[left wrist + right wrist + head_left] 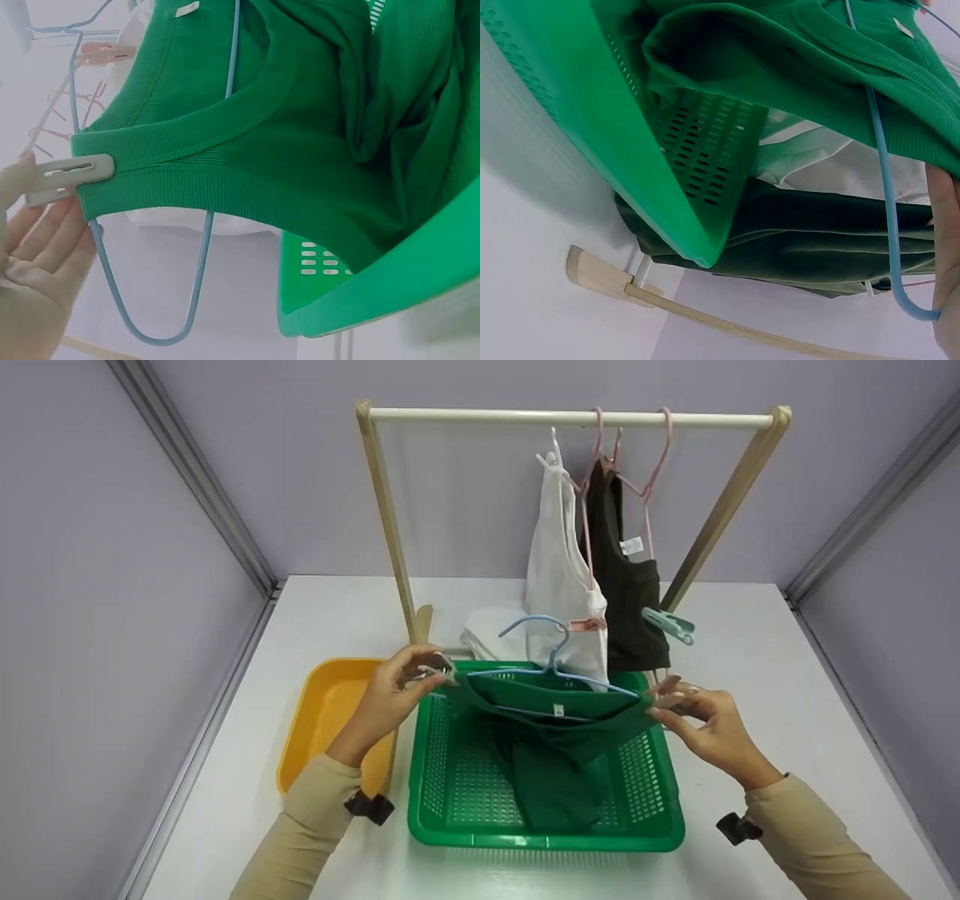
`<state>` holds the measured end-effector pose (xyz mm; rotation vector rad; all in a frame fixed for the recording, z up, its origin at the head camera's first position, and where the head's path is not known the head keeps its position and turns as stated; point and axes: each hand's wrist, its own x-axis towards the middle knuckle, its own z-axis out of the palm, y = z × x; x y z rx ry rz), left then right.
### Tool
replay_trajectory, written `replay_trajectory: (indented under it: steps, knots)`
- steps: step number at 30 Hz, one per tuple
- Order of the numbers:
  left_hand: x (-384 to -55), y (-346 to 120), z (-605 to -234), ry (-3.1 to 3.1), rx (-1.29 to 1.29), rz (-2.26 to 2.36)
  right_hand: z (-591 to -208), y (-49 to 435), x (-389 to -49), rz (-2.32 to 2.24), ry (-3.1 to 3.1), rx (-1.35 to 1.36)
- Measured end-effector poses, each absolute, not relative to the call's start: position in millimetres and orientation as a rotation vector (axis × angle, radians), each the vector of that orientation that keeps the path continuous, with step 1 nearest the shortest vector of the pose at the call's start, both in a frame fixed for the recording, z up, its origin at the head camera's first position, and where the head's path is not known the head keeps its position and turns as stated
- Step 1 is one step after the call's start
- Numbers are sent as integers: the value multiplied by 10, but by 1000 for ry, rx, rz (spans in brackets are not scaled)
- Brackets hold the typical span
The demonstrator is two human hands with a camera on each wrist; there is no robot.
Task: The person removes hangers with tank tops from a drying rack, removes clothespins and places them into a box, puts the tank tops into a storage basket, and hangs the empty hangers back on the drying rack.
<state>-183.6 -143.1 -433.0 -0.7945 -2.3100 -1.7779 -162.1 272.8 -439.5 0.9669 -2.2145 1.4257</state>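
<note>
A green sleeveless top (pixel 551 795) hangs on a blue hanger (pixel 553 652) over the green basket (pixel 555 841), its lower part drooping inside. At the top's left shoulder, my left hand (pixel 386 690) pinches a pale clothespin (pixel 71 174), whose jaws are over the strap edge in the left wrist view. My right hand (pixel 709 727) pinches a brownish-pink clothespin (pixel 666 690) at the other shoulder. The right wrist view shows part of that hand (pixel 946 262) beside the strap and hanger, with the clothespin out of sight.
Behind the basket stands a rack with a white rail (pixel 480 415). A white top (pixel 551 547) and a dark top (pixel 626 585) hang from it, with a pink clothespin (pixel 585 625) and a mint clothespin (pixel 670 625). A yellow tray (pixel 322 720) lies left; white cloth (pixel 499 634) sits behind.
</note>
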Motion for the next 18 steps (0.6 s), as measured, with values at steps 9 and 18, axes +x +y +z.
replay_trajectory:
  steps: [9,18]
  knots:
    - [-1844,-1433,-4328,-2236,-843,-1693,-4403,2727,-1622,1447,-2177,985]
    - [-1849,-1424,-4334,-2215,-837,-1666,-4402,2722,-1610,1437,-2179,956]
